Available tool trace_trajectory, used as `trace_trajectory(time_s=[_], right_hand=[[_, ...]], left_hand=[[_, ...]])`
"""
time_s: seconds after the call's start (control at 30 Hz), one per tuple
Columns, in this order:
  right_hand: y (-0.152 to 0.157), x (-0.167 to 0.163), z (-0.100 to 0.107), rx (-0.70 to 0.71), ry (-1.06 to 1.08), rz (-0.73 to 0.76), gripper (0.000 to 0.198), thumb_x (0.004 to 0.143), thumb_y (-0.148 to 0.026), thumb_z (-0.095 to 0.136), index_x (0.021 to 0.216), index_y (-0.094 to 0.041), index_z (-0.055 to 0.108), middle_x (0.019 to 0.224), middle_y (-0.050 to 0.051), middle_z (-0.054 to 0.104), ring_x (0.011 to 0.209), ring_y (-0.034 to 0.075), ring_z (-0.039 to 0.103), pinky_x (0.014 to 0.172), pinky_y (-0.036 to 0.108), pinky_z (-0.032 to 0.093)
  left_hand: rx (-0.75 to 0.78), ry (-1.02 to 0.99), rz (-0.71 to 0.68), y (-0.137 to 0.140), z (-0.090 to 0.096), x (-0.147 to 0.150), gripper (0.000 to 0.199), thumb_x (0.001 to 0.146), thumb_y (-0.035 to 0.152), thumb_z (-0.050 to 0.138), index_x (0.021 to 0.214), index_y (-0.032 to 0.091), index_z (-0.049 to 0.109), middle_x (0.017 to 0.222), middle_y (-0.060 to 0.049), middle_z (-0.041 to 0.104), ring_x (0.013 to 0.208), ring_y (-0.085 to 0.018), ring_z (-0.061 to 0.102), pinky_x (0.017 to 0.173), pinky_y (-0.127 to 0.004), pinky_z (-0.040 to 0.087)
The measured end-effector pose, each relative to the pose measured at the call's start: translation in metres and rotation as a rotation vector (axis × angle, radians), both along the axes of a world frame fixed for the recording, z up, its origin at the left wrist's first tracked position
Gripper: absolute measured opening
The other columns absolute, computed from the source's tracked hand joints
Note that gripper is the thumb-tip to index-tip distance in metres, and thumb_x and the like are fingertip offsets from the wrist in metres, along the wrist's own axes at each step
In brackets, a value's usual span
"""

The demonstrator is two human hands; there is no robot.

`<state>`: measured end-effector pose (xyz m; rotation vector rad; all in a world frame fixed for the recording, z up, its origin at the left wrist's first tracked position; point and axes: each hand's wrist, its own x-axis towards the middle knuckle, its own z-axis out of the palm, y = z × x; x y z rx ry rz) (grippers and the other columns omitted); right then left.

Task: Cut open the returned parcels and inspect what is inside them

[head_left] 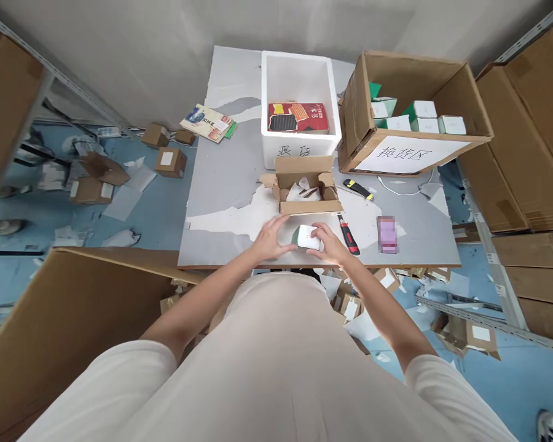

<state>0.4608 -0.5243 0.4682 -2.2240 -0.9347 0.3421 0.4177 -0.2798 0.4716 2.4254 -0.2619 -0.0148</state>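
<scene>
A small white-and-green box (306, 237) is at the front of the table, between my hands. My right hand (330, 244) grips its right side, fingers on the top and near edge. On the other side, my left hand (271, 239) is spread in a C shape, its thumb tip at the box's left edge; whether it touches cannot be made out. Just beyond my hands sits an opened cardboard carton (304, 209), flaps up, with white wrapping inside. A red-and-black utility knife (349, 236) lies right of my right hand.
Behind stand a white foam bin (299, 144) holding books and a large cardboard box (410, 150) with several white-and-green boxes. A yellow-and-black knife (358, 189), a white cable (403, 193), a pink pixelated item (388, 234) and booklets (209, 123) lie on the table (225, 178).
</scene>
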Motion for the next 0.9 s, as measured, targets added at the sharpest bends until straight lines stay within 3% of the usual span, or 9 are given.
trace_trajectory(time_s=[0.13, 0.3, 0.43, 0.67, 0.8, 0.9], right_hand=[[-0.001, -0.002, 0.006, -0.037, -0.006, 0.018, 0.022, 0.090, -0.040, 0.051, 0.101, -0.020, 0.051, 0.131, 0.017, 0.047, 0.120, 0.026, 0.050, 0.098, 0.042, 0.043], [0.004, 0.002, 0.026, -0.257, -0.093, 0.104, 0.033, 0.086, -0.039, 0.059, 0.109, -0.017, 0.053, 0.135, 0.019, 0.046, 0.123, 0.031, 0.047, 0.098, 0.044, 0.042], [0.014, 0.003, 0.045, -0.475, -0.153, 0.165, 0.037, 0.087, -0.032, 0.057, 0.119, -0.014, 0.052, 0.128, 0.018, 0.051, 0.114, 0.032, 0.051, 0.095, 0.045, 0.043], [0.028, -0.013, 0.058, -0.684, -0.285, 0.187, 0.048, 0.086, -0.018, 0.053, 0.131, -0.007, 0.042, 0.134, 0.025, 0.048, 0.121, 0.035, 0.048, 0.097, 0.048, 0.042], [0.024, -0.006, 0.055, -0.642, -0.296, 0.267, 0.052, 0.088, -0.020, 0.046, 0.137, -0.003, 0.039, 0.136, 0.026, 0.049, 0.121, 0.035, 0.051, 0.089, 0.042, 0.049], [0.014, 0.008, 0.047, -0.498, -0.204, 0.158, 0.048, 0.092, -0.021, 0.037, 0.139, -0.012, 0.039, 0.134, 0.018, 0.056, 0.115, 0.029, 0.058, 0.090, 0.040, 0.050]], left_hand=[[-0.129, 0.147, -0.051, -0.024, -0.019, -0.011, 0.116, 0.060, 0.051, 0.082, 0.151, 0.018, 0.018, 0.151, -0.018, 0.035, 0.139, -0.032, 0.037, 0.111, -0.046, 0.038], [-0.148, 0.163, -0.109, -0.033, -0.025, 0.002, 0.100, 0.062, 0.042, 0.083, 0.144, 0.017, 0.031, 0.141, -0.018, 0.048, 0.130, -0.031, 0.048, 0.107, -0.046, 0.041], [-0.141, 0.144, -0.106, -0.031, -0.028, 0.005, 0.095, 0.058, 0.043, 0.085, 0.137, 0.019, 0.038, 0.133, -0.016, 0.053, 0.124, -0.032, 0.052, 0.104, -0.047, 0.043], [-0.146, 0.156, -0.109, -0.035, -0.029, 0.004, 0.092, 0.054, 0.039, 0.088, 0.131, 0.017, 0.042, 0.128, -0.015, 0.055, 0.120, -0.031, 0.054, 0.102, -0.045, 0.044], [-0.159, 0.147, -0.089, -0.035, -0.028, 0.005, 0.087, 0.056, 0.037, 0.087, 0.129, 0.018, 0.044, 0.127, -0.014, 0.056, 0.118, -0.031, 0.055, 0.100, -0.045, 0.045], [-0.164, 0.151, -0.101, -0.033, -0.029, 0.005, 0.088, 0.056, 0.037, 0.087, 0.130, 0.017, 0.044, 0.127, -0.014, 0.055, 0.119, -0.031, 0.055, 0.100, -0.045, 0.045]])
